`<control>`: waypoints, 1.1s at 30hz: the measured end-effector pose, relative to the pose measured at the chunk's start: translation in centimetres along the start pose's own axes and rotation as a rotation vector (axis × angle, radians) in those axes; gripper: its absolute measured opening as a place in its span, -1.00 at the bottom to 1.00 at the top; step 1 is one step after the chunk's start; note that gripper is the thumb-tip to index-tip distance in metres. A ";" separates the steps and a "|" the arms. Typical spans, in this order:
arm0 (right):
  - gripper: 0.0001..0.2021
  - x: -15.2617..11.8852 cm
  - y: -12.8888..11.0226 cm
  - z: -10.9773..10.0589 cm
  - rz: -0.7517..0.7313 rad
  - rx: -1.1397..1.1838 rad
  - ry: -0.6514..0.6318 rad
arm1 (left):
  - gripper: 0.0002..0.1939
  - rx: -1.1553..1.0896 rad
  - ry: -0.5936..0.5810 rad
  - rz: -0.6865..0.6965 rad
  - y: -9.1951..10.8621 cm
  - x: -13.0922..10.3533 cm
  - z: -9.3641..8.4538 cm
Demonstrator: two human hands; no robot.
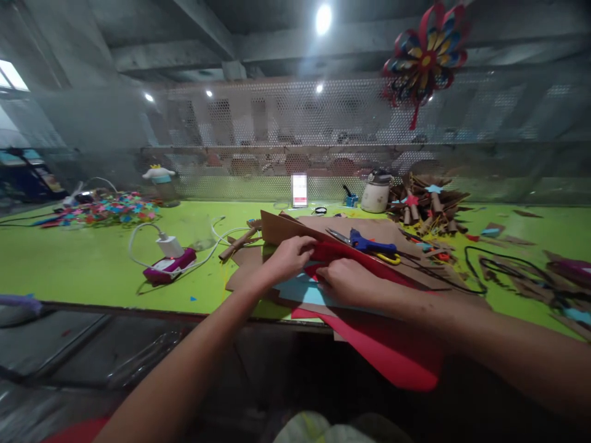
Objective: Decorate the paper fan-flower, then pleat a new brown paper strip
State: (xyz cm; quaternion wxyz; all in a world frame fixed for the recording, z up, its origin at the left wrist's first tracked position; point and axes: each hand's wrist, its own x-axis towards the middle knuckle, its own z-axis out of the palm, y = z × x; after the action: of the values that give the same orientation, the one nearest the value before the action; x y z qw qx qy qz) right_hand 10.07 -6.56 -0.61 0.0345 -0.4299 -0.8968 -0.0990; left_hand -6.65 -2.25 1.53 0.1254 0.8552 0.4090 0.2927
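Note:
My left hand [293,255] has its fingers curled over the raised edge of a stiff brown paper sheet [281,229], with red paper on the underside. My right hand [348,280] is closed like a fist just beside it, pinching a piece of red paper [313,271]; its fingertips are partly hidden. Beneath both hands lies light blue paper [300,290]. A larger red sheet [392,354] hangs over the table's front edge. On the brown sheets behind my right hand rest a blue glue gun [369,242] and scissors with yellow handles [388,258].
A purple power strip [170,267] with a white charger and cable sits left on the green table [83,264]. Colourful paper stars [115,209] are heaped farther left. At the back stand a phone [300,189], a jug [376,192] and rolled brown paper pieces [415,212]. Black cable [471,271] runs right.

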 end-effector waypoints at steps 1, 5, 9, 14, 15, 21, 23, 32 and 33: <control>-0.78 -0.1 -0.1 0.1 0.025 0.002 0.011 | -0.67 -0.011 -0.002 0.003 0.0 -0.1 0.0; -0.79 -0.6 -0.3 1.1 0.066 0.031 0.056 | -0.68 -0.058 -0.007 0.004 0.0 -0.4 -0.1; -0.86 -1.9 -1.1 2.0 -0.047 0.105 0.214 | -0.71 -0.088 -0.008 0.014 0.0 -1.0 -0.2; -0.82 -5.1 -3.5 -0.8 -0.174 0.406 0.423 | -0.78 0.017 0.113 -0.102 2.5 -4.1 -2.4; -0.84 -5.7 -3.7 -1.9 -0.175 0.495 0.412 | -0.74 -0.008 0.205 -0.136 3.4 -5.1 -3.3; -0.89 -5.1 -0.8 -7.5 -0.111 0.606 0.577 | -0.68 -0.457 0.346 -0.181 7.7 -6.2 -7.8; -0.87 -3.3 1.4 -7.8 -0.026 0.466 0.778 | -0.62 -0.551 0.227 -0.255 7.4 -3.7 -6.9; -0.78 2.2 7.7 -0.9 0.015 0.051 0.821 | -0.76 -1.347 0.050 -0.407 4.1 6.4 2.2; -0.77 2.1 7.8 -0.4 0.020 0.080 0.806 | -0.83 -1.354 0.084 -0.392 3.9 6.8 2.7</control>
State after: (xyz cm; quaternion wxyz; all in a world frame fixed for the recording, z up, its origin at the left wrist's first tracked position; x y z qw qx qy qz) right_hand 14.84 -0.31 1.26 0.4012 -0.3638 -0.8102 -0.2241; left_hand 0.77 0.60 3.81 0.6644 0.4877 0.2879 0.4877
